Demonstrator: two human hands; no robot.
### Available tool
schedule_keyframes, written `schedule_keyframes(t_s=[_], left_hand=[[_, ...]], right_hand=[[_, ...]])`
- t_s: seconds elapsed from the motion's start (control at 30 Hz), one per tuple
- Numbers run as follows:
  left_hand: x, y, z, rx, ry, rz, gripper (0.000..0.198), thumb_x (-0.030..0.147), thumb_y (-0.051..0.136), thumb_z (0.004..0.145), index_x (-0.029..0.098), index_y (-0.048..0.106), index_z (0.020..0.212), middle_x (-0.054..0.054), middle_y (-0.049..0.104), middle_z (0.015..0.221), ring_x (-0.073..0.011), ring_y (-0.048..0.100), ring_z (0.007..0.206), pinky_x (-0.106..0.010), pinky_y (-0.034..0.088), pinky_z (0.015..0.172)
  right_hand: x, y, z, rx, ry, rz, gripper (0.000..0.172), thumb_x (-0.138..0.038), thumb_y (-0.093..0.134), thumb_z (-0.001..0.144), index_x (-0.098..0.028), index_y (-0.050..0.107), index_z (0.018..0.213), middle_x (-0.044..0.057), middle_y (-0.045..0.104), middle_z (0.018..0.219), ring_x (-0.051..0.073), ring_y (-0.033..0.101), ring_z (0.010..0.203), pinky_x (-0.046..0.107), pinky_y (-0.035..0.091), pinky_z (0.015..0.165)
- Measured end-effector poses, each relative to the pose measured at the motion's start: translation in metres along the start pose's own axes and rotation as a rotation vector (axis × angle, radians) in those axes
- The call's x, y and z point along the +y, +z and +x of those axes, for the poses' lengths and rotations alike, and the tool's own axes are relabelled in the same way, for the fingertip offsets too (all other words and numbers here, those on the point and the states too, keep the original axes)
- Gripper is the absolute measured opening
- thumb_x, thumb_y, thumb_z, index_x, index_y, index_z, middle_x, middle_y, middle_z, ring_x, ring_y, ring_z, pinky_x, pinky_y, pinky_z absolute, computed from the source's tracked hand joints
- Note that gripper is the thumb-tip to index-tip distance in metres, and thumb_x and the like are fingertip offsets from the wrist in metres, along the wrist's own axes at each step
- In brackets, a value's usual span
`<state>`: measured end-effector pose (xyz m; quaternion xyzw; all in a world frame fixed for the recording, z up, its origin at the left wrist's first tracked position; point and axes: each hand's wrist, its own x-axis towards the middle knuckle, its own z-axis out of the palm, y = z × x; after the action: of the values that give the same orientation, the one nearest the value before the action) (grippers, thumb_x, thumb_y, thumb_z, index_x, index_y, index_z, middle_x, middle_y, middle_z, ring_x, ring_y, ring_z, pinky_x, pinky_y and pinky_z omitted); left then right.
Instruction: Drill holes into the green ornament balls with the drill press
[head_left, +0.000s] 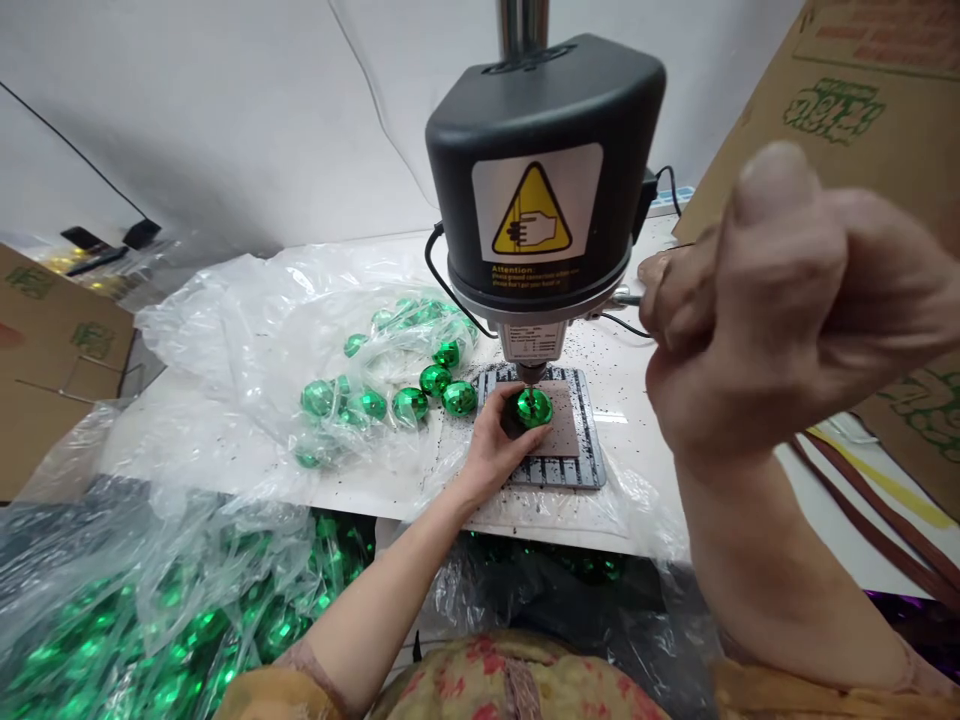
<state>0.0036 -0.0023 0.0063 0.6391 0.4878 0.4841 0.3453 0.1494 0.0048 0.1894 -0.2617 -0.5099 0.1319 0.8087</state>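
A shiny green faceted ball (pixel 535 407) sits under the chuck of a black drill press (pixel 547 120). Thumb and fingers of my left hand (pixel 501 432) grip the ball from its left side, over a square brown board (pixel 564 440) on the slotted metal base (pixel 592 450). My right hand (pixel 750 300), raised high and close to the camera, is closed round the press's lever (pixel 628 299), of which only a short metal part shows. The drill tip meets the top of the ball.
Several green balls (pixel 410 404) lie left of the base, some under clear plastic (pixel 225 350). Dark shavings dot the white table (pixel 405 470). Cardboard boxes stand at left (pixel 60 350) and right (pixel 862 60). Bagged green balls (pixel 172 620) fill the lower left. Brown and yellow strips (pixel 885 500) lie at right.
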Motion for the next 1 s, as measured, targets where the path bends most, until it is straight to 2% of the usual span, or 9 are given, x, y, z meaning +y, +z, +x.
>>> schedule_keyframes(t_s=[0.03,0.17,0.37,0.5,0.6,0.77,0.87,0.93,1.0], left_hand=[[0.001,0.000,0.000,0.015,-0.006,-0.007,0.052,0.031,0.081,0.077,0.022,0.056,0.121,-0.007,0.065,0.118,-0.0239,0.063,0.113,-0.040,0.051,0.101],[0.006,0.000,-0.005,0.096,-0.003,-0.019,0.048,0.031,0.081,0.077,0.022,0.058,0.118,-0.007,0.065,0.119,-0.0239,0.063,0.115,-0.040,0.050,0.102],[0.004,-0.002,-0.024,0.201,0.042,0.031,0.048,0.032,0.081,0.077,0.023,0.058,0.118,-0.007,0.062,0.117,-0.0240,0.062,0.114,-0.041,0.050,0.101],[0.006,-0.006,-0.034,0.219,0.125,0.041,0.044,0.032,0.079,0.081,0.025,0.059,0.119,-0.008,0.058,0.122,-0.0249,0.058,0.121,-0.041,0.049,0.104],[0.014,-0.008,-0.050,0.173,0.222,0.069,0.039,0.030,0.076,0.085,0.027,0.061,0.121,-0.009,0.056,0.126,-0.0249,0.059,0.122,-0.041,0.052,0.101],[0.016,-0.012,-0.107,-0.109,0.544,0.207,0.044,0.024,0.074,0.086,0.031,0.060,0.127,-0.010,0.051,0.140,-0.0244,0.063,0.117,-0.035,0.058,0.093],[0.003,-0.012,-0.139,-0.445,0.743,0.366,0.043,0.027,0.071,0.087,0.033,0.060,0.128,-0.012,0.052,0.144,-0.0291,0.062,0.119,-0.039,0.057,0.096],[-0.010,-0.010,-0.151,-0.720,0.748,0.489,0.044,0.029,0.067,0.089,0.033,0.058,0.132,-0.014,0.052,0.146,-0.0314,0.061,0.123,-0.041,0.056,0.097],[-0.025,-0.005,-0.155,-0.915,0.573,0.601,0.050,0.027,0.063,0.091,0.034,0.053,0.139,-0.014,0.052,0.148,-0.0315,0.059,0.126,-0.040,0.056,0.096]], right_hand=[[-0.001,0.004,0.005,0.066,-0.045,-0.013,0.055,-0.036,0.069,0.085,-0.022,0.030,0.050,-0.003,0.024,0.050,0.009,0.029,0.048,0.034,0.019,0.052],[0.002,0.011,0.015,0.007,-0.041,-0.050,0.050,-0.039,0.070,0.084,-0.023,0.040,0.048,-0.002,0.036,0.048,0.010,0.035,0.048,0.035,0.024,0.054],[0.001,0.014,0.011,0.096,-0.009,-0.081,0.052,-0.035,0.062,0.090,-0.021,0.032,0.050,-0.004,0.031,0.051,0.007,0.036,0.050,0.034,0.026,0.057],[0.005,0.013,0.012,0.074,-0.065,-0.014,0.047,-0.022,0.058,0.091,-0.022,0.030,0.052,-0.004,0.032,0.051,0.007,0.035,0.050,0.033,0.025,0.057],[0.008,0.012,0.012,0.078,-0.101,-0.002,0.047,-0.022,0.058,0.091,-0.022,0.029,0.053,-0.005,0.033,0.050,0.005,0.035,0.050,0.032,0.024,0.056],[0.009,0.012,0.011,0.065,-0.084,-0.022,0.047,-0.024,0.056,0.092,-0.020,0.032,0.053,-0.007,0.035,0.050,0.002,0.033,0.048,0.027,0.027,0.053],[0.011,0.012,0.012,0.055,-0.114,0.016,0.047,-0.024,0.057,0.092,-0.021,0.031,0.053,-0.007,0.035,0.049,0.003,0.034,0.045,0.028,0.026,0.051],[0.012,0.012,0.013,0.053,-0.139,0.041,0.047,-0.022,0.057,0.092,-0.022,0.031,0.053,-0.007,0.034,0.048,0.004,0.033,0.043,0.029,0.024,0.050],[0.012,0.012,0.013,0.058,-0.147,0.047,0.047,-0.020,0.057,0.092,-0.022,0.031,0.053,-0.007,0.033,0.048,0.005,0.032,0.043,0.029,0.024,0.049]])
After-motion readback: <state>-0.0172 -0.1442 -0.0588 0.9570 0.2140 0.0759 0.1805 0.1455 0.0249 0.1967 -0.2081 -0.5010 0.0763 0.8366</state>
